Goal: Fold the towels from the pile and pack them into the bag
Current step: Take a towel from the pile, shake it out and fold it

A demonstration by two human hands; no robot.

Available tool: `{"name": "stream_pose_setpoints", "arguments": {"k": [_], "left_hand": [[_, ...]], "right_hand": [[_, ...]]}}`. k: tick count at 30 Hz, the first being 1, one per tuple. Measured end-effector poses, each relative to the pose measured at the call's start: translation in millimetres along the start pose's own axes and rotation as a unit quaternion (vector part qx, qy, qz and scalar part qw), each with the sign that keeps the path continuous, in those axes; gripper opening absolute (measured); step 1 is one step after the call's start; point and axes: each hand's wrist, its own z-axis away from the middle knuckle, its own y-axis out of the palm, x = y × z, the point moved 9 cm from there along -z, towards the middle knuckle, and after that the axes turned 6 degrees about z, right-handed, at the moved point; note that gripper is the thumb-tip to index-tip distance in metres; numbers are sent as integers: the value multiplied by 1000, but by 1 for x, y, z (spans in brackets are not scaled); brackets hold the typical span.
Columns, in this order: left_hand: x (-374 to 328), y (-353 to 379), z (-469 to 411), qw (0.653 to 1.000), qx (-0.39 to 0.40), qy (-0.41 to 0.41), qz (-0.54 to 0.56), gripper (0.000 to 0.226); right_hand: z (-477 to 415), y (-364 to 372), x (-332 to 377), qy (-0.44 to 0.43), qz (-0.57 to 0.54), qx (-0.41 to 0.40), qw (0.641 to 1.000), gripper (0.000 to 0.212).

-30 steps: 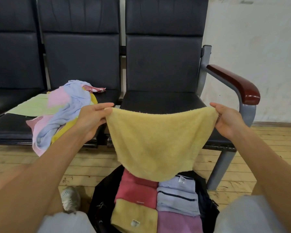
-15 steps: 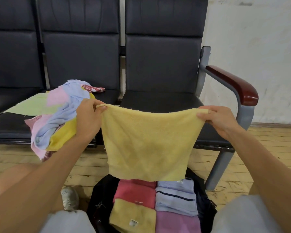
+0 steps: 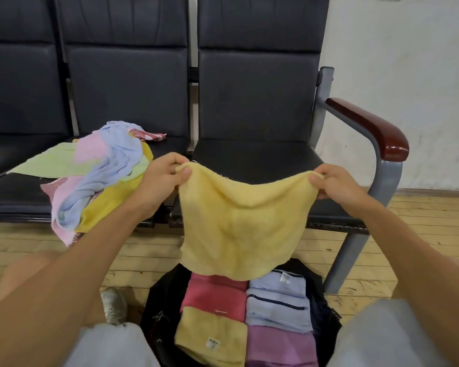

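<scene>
A: Where is this?
B: A white plaster wall behind a row of black padded seats, on a wooden plank floor. A pile of loose pastel towels lies on the seats to the left and spills over the front edge. An open black fabric bag on the floor holds folded towels in red, yellow, blue and purple.
A: And the one being worked?
B: A pale yellow terry towel hangs in the air above the bag. The left hand and the right hand each pinch a top corner, fingers curled round the cloth.
A: How will it handle?
B: Light, soft and limp, I'd judge: the top edge sags between the grips. The corners are the place to hold it; gripped elsewhere it would likely bunch.
</scene>
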Motion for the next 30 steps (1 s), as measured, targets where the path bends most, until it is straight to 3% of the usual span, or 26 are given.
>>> {"name": "stream_pose_setpoints", "arguments": {"k": [2, 4, 7, 10, 16, 30], "left_hand": [[-3, 12, 3, 990, 57, -27, 123, 14], [-3, 7, 1, 991, 30, -29, 124, 15], [-5, -17, -5, 987, -92, 37, -129, 17], [-10, -30, -2, 963, -168, 86, -193, 17], [-16, -40, 1, 941, -227, 102, -228, 19], [-25, -39, 4, 929, -213, 134, -271, 25]], "right_hand": [[7, 9, 9, 1, -182, 90, 979, 13], [4, -2, 10, -3, -234, 46, 971, 14], [-2, -33, -7, 6, -92, -160, 983, 10], [-1, -49, -17, 9, -46, -257, 965, 15], [4, -47, -1, -31, 41, -262, 964, 26], [4, -50, 1, -65, 119, -267, 954, 29]]}}
